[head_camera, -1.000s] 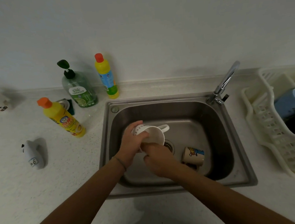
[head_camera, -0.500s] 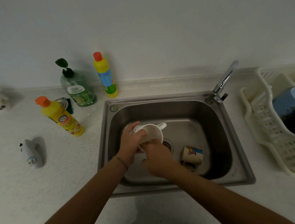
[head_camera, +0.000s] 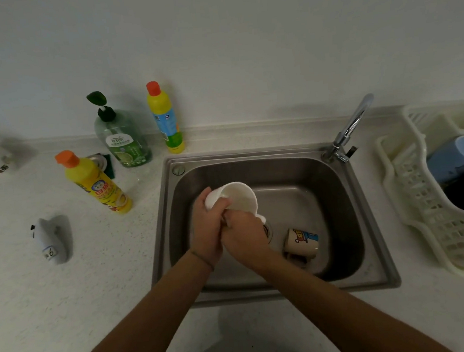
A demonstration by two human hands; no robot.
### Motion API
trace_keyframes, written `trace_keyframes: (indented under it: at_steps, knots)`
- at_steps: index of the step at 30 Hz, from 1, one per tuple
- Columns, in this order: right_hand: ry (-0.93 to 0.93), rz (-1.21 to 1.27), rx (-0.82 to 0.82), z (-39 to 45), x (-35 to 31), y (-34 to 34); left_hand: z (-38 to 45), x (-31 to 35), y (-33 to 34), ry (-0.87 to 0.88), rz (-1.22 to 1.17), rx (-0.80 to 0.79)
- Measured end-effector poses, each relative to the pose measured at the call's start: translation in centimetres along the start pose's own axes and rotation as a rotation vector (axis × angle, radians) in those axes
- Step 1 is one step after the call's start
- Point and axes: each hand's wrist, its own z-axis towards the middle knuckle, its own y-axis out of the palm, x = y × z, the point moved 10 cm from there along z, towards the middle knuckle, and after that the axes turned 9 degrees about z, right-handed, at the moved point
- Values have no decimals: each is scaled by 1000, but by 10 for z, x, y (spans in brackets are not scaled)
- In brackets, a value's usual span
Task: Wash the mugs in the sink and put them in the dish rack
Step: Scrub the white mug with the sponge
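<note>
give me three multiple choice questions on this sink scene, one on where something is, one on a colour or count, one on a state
1. Where does the cartoon mug lie?
A. in the dish rack
B. on the sink floor, right of the drain
C. on the counter by the bottles

2. How many bottles with orange caps stand on the counter?
A. one
B. two
C. four

3. What is happening with the white mug?
A. it is held in both hands over the sink
B. it stands alone in the rack
C. it lies untouched on the counter

Answers:
1 B: it lies on its side inside the sink, just right of the drain.
2 B: one yellow bottle left of the sink, one taller bottle by the wall.
3 A: the left hand grips its side and the right hand grips it lower down.
</note>
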Motion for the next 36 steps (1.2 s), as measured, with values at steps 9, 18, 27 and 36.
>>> trace_keyframes:
  at_steps: [9,18,27,36]
  knots:
    - [-142,-210,-284,-9,15,32,-1,-4,-5,-3,114,-31]
    - [-113,-500,-217,-8,11,29,5,11,-1,39,187,-87]
    - [-174,-573,-180,-10,17,20,9,16,8,20,266,-225]
    - [-269,-581,-130,-13,-4,6,11,17,13,-156,372,-404]
